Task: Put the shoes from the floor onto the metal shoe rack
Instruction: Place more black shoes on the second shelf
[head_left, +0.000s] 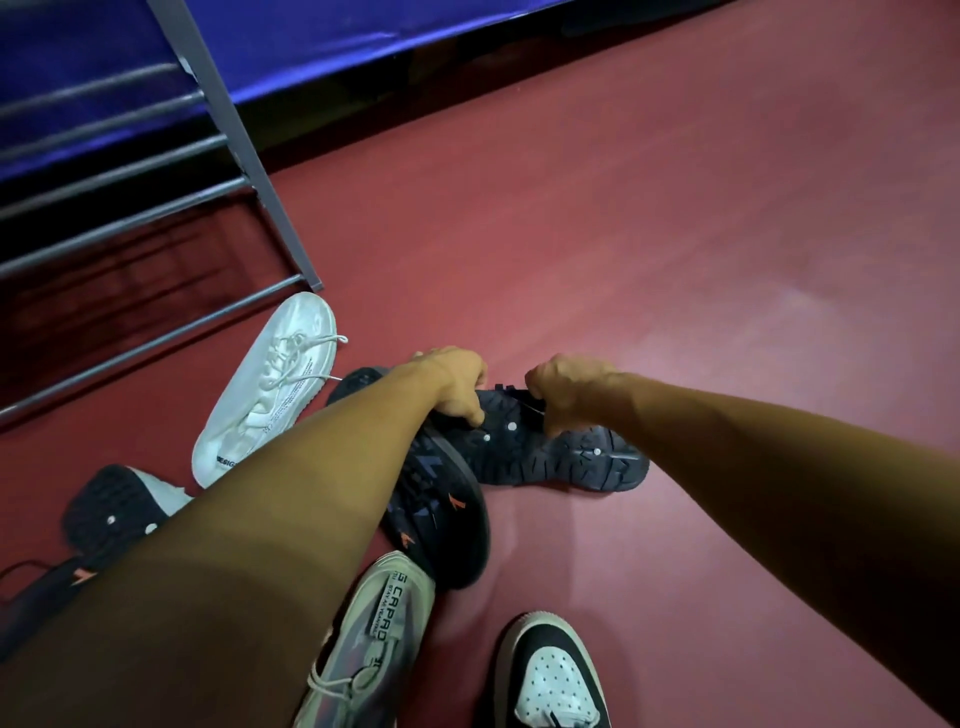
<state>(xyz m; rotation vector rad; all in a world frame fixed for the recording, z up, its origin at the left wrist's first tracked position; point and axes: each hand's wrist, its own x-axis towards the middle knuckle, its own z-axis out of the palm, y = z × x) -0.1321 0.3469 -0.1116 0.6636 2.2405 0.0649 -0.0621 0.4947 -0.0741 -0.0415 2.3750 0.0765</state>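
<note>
The pick-up step is judged to be in hand, with nothing yet placed on the visible bars of the grey metal shoe rack (156, 171), which stands at the upper left against a blue cloth-covered surface (311, 47). A dark shoe turned sole-up, its black lugged rubber sole (566, 452) dotted with small pale studs, is lain on the dark red floor (675, 260) near the middle of the view. The left hand (452, 382) is closed over the near edge of this sole, fingers curled down and thumb pressed to the tread. The right hand (563, 387) is closed beside it, fingers pinched on what seems a thin dark lace or strap; exactly what is pinched cannot be told.

A second dark shoe with orange marks on its sole (441, 514) is tilted against the first, partly hidden under the left forearm. A white lace-up sneaker (265, 395) is laid on its side just in front of the rack's lowest bar. More shoes are scattered nearer the camera: a grey mesh trainer with printed lettering (374, 634), a black-and-white perforated sneaker (550, 670), and a dark shoe with a white heel (119, 509) at the left.

For the next move, a firm hold on the upturned shoe is called for, then a lift clear of its neighbour, a turn to sole-down, and a carry leftward and up to a rack shelf, where it should be set across two bars so that it cannot slip between them.
</note>
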